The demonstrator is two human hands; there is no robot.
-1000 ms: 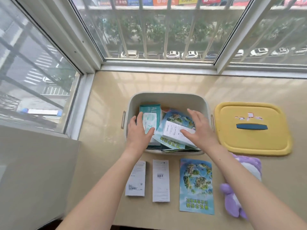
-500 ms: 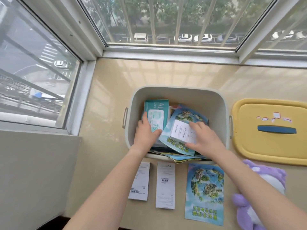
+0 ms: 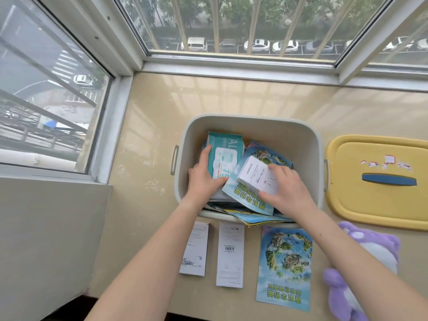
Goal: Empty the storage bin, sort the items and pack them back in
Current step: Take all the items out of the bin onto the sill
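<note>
A grey storage bin (image 3: 254, 122) sits on the beige sill with both my hands inside it. My left hand (image 3: 203, 179) grips the near left side of a teal pack of wipes (image 3: 225, 156). My right hand (image 3: 286, 188) closes on a small white box (image 3: 254, 176) that lies on a blue leaflet (image 3: 243, 195) in the bin. More leaflets stick out over the bin's near rim. In front of the bin lie two white boxes (image 3: 194, 249) (image 3: 230, 254) and another blue leaflet (image 3: 284, 267).
The bin's yellow lid (image 3: 379, 205) lies to the right, blue handle up. A purple plush toy (image 3: 361, 269) lies at the near right, partly under my right forearm. Windows enclose the sill at the back and left; a grey wall panel (image 3: 46, 239) drops off at the near left.
My right hand has curled around the white box and tilted it up off the leaflet. My left hand slid further onto the wipes pack. The camera has moved closer to the bin.
</note>
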